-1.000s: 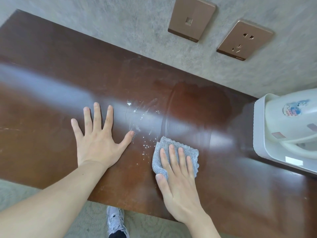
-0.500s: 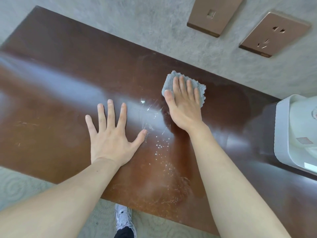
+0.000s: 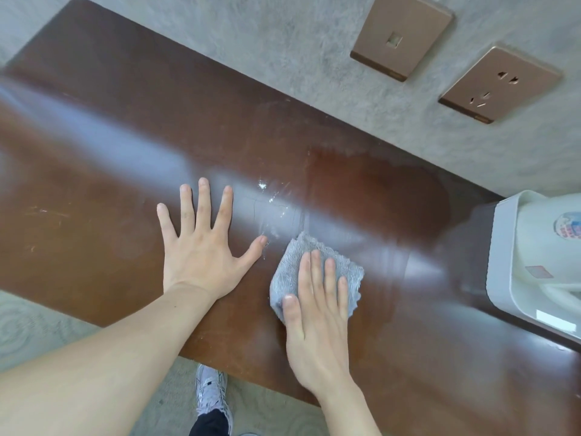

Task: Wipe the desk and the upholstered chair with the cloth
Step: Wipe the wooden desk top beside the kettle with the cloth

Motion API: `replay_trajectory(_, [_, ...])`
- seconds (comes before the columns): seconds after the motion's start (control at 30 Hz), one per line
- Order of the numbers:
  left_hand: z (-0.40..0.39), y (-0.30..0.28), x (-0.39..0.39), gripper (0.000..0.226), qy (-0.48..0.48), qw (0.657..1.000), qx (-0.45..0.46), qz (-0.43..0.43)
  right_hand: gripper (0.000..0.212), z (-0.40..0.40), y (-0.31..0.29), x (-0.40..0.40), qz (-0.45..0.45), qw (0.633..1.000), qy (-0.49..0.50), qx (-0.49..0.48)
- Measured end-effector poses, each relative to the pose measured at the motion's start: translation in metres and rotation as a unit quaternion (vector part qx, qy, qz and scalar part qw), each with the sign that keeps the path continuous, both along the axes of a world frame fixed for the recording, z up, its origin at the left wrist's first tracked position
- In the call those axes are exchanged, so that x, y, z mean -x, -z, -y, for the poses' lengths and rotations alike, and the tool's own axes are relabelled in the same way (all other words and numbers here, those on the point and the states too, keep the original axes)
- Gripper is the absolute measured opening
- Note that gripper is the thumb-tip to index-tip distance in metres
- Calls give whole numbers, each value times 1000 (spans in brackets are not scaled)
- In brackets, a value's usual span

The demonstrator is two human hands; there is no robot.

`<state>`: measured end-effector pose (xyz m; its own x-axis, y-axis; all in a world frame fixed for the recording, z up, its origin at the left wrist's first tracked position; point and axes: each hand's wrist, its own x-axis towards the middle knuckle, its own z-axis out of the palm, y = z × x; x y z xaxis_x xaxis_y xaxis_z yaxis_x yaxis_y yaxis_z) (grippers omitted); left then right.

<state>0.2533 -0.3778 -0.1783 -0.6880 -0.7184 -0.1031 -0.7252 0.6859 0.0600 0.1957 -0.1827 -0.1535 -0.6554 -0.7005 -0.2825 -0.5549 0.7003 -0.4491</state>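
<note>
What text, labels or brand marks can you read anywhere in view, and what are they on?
Nothing reads clearly.
Round blue and red sticker on the white kettle: print too blurred to read.
Pinkish rectangular label lower on the kettle: too small to read.
Two bronze wall plates: no lettering visible.
Desk and grey cloth: no text.

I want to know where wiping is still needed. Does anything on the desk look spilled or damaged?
Yes: white specks lie scattered on the desk beside the left hand, just beyond the cloth. Fine scratches mark the far left.
</note>
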Motion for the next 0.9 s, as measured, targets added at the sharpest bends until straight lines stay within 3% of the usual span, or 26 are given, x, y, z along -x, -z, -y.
replay_trajectory(0.2, [1, 0, 1, 97, 8, 1000, 3, -1, 63, 17, 4, 18, -59, 997, -14, -52])
replay_trajectory(0.4, [1, -2, 2, 96, 6, 1000, 6, 10, 69, 84, 7, 110, -102, 993, -24, -59])
replay_trajectory(0.57, [2, -1, 2, 96, 5, 1000, 4, 9, 62, 133, 13, 170, -125, 991, -26, -31])
replay_trajectory(0.73, [3, -2, 0, 98, -5, 1000, -5, 9, 49, 133, 13, 168, -85, 993, 12, 81])
replay_trajectory(0.9, [1, -2, 2, 97, -5, 1000, -13, -1, 46, 97, 13, 121, -89, 991, 38, 96])
